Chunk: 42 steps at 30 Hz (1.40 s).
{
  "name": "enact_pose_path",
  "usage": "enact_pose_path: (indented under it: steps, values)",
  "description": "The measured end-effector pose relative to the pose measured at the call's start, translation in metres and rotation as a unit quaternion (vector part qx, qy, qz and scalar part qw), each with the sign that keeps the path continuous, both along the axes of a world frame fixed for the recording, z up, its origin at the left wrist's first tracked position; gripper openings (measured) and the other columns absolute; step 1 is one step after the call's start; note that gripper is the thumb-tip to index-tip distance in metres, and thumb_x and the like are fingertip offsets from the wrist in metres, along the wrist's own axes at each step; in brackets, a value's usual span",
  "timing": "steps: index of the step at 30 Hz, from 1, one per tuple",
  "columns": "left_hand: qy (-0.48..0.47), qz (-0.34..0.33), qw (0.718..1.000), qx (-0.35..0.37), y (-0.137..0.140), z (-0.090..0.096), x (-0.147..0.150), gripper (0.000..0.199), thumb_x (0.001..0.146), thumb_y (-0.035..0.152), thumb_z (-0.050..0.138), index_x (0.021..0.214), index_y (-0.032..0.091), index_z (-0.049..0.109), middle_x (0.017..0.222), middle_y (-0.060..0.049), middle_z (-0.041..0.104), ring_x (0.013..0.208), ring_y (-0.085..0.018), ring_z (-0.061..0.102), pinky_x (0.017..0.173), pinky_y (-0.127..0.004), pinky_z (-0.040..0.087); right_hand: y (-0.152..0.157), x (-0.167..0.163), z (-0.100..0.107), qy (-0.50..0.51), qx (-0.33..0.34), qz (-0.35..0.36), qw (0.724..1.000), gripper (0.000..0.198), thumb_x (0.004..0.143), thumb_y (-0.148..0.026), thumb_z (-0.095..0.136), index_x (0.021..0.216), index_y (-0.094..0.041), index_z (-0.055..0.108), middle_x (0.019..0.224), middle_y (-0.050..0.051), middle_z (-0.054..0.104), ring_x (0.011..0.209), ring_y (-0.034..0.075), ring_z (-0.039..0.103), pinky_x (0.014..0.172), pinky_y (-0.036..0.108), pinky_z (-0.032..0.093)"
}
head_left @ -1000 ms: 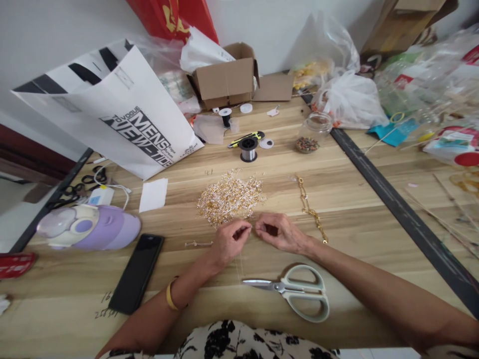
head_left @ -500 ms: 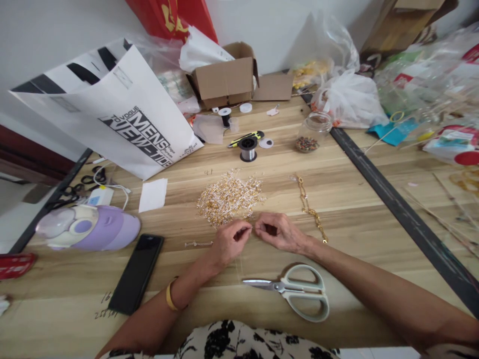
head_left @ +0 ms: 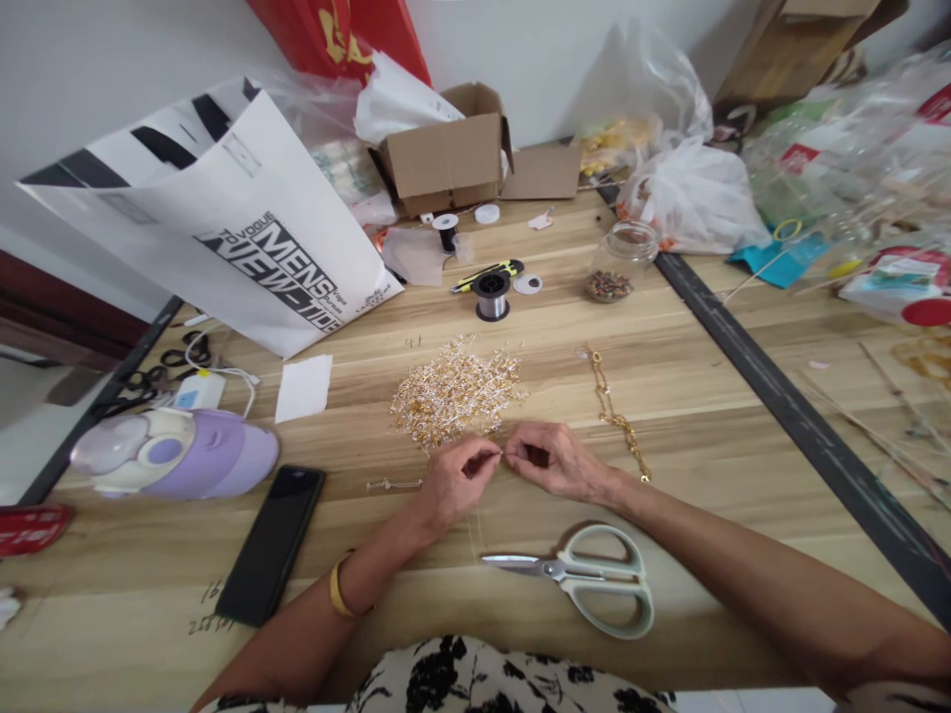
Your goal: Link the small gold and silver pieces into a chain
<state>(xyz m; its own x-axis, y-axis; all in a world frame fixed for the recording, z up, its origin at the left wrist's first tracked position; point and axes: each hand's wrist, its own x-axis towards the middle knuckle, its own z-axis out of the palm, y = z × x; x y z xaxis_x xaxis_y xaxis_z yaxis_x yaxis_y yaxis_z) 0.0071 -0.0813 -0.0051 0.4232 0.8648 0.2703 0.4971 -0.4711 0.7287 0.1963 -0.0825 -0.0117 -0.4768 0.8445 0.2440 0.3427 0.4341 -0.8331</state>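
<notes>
Hands, two; trinket pile, one

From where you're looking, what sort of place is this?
Probably a craft worktable, perhaps in a home or small workshop. What shows it: a heap of tiny gold and silver pieces, a spool of silvery wire or thread, and scissors lying within easy reach.

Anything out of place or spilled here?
Purple bottle appears to lie on its side, not stand upright. Figures are handwritten straight on the table beside the phone. The small gold and silver pieces are heaped loose without a tray; can't tell if spilled.
</notes>
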Motion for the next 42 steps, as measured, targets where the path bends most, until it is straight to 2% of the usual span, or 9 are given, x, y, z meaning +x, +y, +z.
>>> enact_pose_path:
  steps: [11, 21, 25, 28, 33, 42]
  values:
    - [-0.032, 0.007, 0.998, -0.052, 0.0016, 0.0018, 0.001, 0.007, 0.077, 0.015, 0.061, 0.072, 0.015, 0.066, 0.062, 0.0, 0.062, 0.051, -0.009, 0.05, 0.049, -0.019, 0.039, 0.0001, 0.0004, -0.002, -0.005, -0.008, -0.002, 1.0, 0.007, 0.083, -0.017, 0.055, 0.078, -0.015, 0.058, 0.068, 0.001, 0.057, 0.057, 0.009, 0.048, 0.052, 0.02, 0.036]
    - [-0.039, -0.006, 0.994, -0.097, 0.0024, 0.0058, -0.0006, 0.011, 0.08, 0.019, 0.058, 0.072, 0.014, 0.064, 0.064, -0.001, 0.062, 0.055, -0.01, 0.052, 0.052, -0.019, 0.039, 0.0004, 0.0008, 0.0009, 0.025, -0.015, -0.005, 1.0, 0.017, 0.087, -0.027, 0.055, 0.079, -0.014, 0.06, 0.067, 0.0, 0.056, 0.057, 0.009, 0.048, 0.051, 0.02, 0.036]
    - [-0.048, -0.017, 0.993, -0.106, 0.0026, 0.0041, -0.0018, 0.011, 0.081, 0.02, 0.059, 0.074, 0.014, 0.064, 0.064, -0.001, 0.061, 0.055, -0.01, 0.051, 0.052, -0.019, 0.039, 0.0002, 0.0024, 0.0028, 0.045, -0.03, -0.044, 0.998, 0.022, 0.091, -0.029, 0.048, 0.082, -0.014, 0.06, 0.068, 0.0, 0.056, 0.054, 0.008, 0.045, 0.048, 0.019, 0.034]
    - [-0.056, -0.018, 0.992, -0.108, 0.003, 0.0033, -0.0022, 0.011, 0.081, 0.022, 0.059, 0.075, 0.014, 0.064, 0.066, -0.001, 0.062, 0.057, -0.01, 0.052, 0.053, -0.02, 0.04, -0.0008, 0.0024, 0.0022, 0.059, -0.022, -0.074, 0.995, 0.016, 0.09, -0.028, 0.05, 0.086, -0.014, 0.058, 0.068, 0.0, 0.055, 0.051, 0.007, 0.043, 0.046, 0.019, 0.034]
    - [-0.059, -0.019, 0.992, -0.11, 0.0036, 0.0042, -0.0011, 0.013, 0.083, 0.023, 0.059, 0.075, 0.014, 0.064, 0.071, -0.002, 0.064, 0.062, -0.012, 0.055, 0.056, -0.021, 0.041, -0.0027, 0.0007, 0.0025, 0.054, 0.016, -0.036, 0.998, 0.014, 0.083, -0.024, 0.058, 0.095, -0.016, 0.056, 0.076, 0.001, 0.055, 0.052, 0.007, 0.043, 0.047, 0.019, 0.036]
    - [-0.066, -0.006, 0.992, -0.104, 0.0022, 0.0055, -0.0001, 0.017, 0.084, 0.027, 0.058, 0.074, 0.014, 0.063, 0.068, -0.002, 0.062, 0.062, -0.012, 0.053, 0.057, -0.021, 0.041, 0.0002, 0.0005, -0.0021, 0.041, -0.013, -0.007, 0.999, 0.014, 0.086, -0.029, 0.057, 0.084, -0.015, 0.06, 0.068, 0.0, 0.055, 0.055, 0.008, 0.045, 0.05, 0.019, 0.038]
